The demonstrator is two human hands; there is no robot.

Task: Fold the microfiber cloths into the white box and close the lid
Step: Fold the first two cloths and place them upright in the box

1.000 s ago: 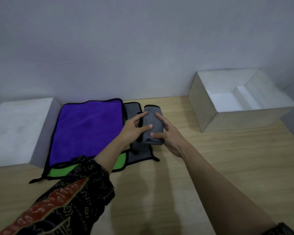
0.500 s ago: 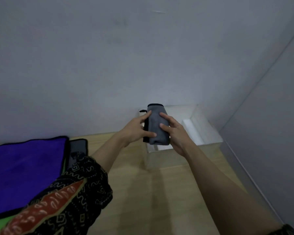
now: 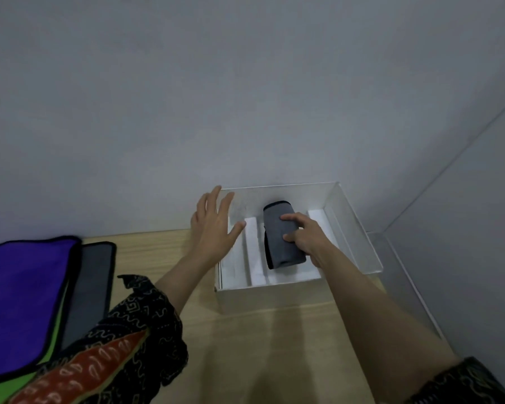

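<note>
Lying inside the white box point(image 3: 274, 295), long axis running from near wall to far wall — folded grey cloth point(image 3: 277, 243), pinched on its right flank by the right hand point(image 3: 306, 237); left hand point(image 3: 213, 225) spread, holding nothing, over the box's left rim.

White box point(image 3: 274, 295), open on top, sits close to the back wall point(image 3: 245, 112) and right wall point(image 3: 464, 228); a folded grey cloth point(image 3: 277, 231) fills its middle, with bare bench point(image 3: 245, 345) in front.

Plain indoor rm, type unclear: bare grey walls point(image 3: 245, 83), wood tabletop point(image 3: 254, 354).
</note>
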